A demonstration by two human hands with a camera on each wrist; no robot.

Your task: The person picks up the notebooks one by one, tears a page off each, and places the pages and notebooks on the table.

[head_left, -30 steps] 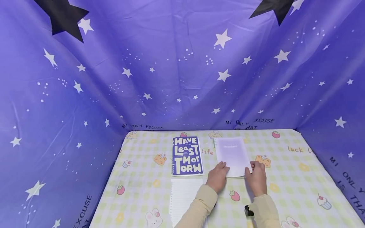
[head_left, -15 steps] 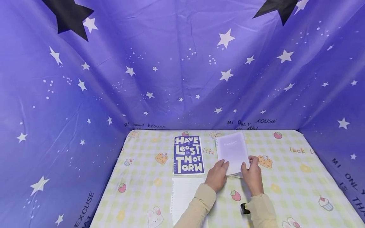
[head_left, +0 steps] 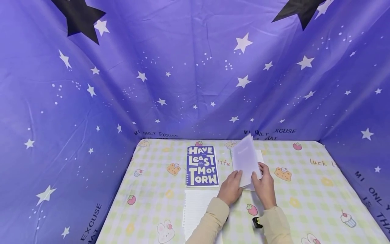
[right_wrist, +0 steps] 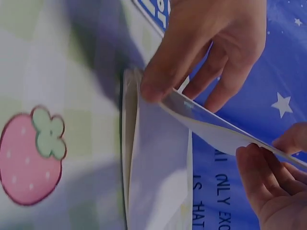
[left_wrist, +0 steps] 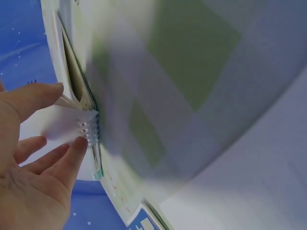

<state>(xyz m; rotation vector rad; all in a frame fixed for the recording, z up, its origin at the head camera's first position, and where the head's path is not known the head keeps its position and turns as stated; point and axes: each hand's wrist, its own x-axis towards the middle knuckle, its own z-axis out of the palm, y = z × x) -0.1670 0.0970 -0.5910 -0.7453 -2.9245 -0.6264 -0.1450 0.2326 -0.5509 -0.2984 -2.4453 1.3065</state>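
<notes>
A spiral notebook with a pale lilac cover (head_left: 243, 159) lies on the table, its cover lifted and leaning to the left. White pages (head_left: 259, 156) show beneath at the right. My right hand (head_left: 264, 186) pinches the cover's free edge; in the right wrist view, thumb and fingers (right_wrist: 261, 175) are on opposite sides of it. My left hand (head_left: 230, 188) rests at the lower left corner, beside the binding. The left wrist view has its thumb (left_wrist: 45, 93) at the near edge and its spread fingers (left_wrist: 69, 160) by the coil (left_wrist: 88, 132).
Left of the lilac notebook lies a blue notebook (head_left: 201, 166) with big white letters. Loose lined sheets (head_left: 196, 206) lie in front of it, partly under my left sleeve (head_left: 210, 217). A checked cloth (head_left: 152, 203) covers the table; a purple starry curtain (head_left: 189, 67) surrounds it.
My right hand has taken the lilac cover's edge and moved left, raising the cover off the pages. The left hand has stayed at the lower left corner. The head view has shifted slightly.
</notes>
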